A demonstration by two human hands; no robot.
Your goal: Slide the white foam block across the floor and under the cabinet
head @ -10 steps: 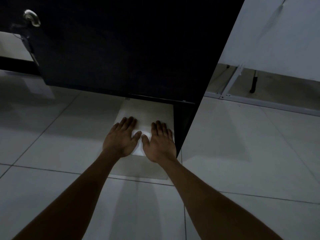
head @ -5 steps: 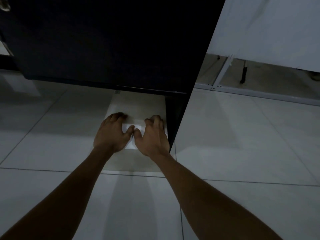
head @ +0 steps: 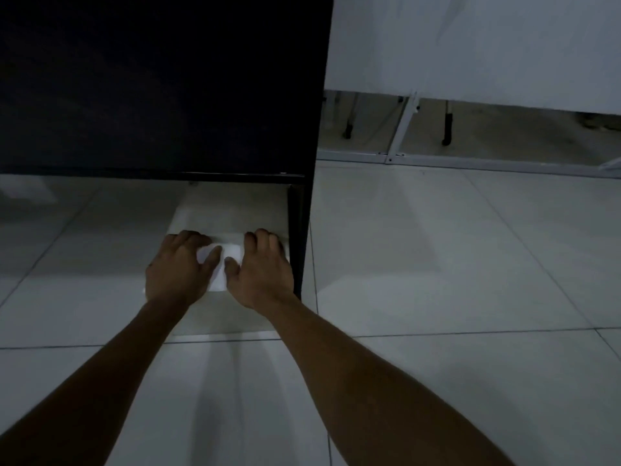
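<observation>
Flat before, left hand (head: pixel 174 272) and right hand (head: pixel 263 272) now curl fingers (head: pixel 188 236) gripping foam block (head: pixel 232 213) beneath.

Dim in here, all bluish-grey. The cabinet (head: pixel 161 82) front goes near black, no detail. The floor (head: pixel 437 264) tiles carry a soft sheen and faint streaked shadows; the white foam block (head: pixel 217 279) is brightest. Slightly soft, straight edges leaning.

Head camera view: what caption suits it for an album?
Left hand and right hand, fingers curled, hold a white foam block partly under a black cabinet.
</observation>
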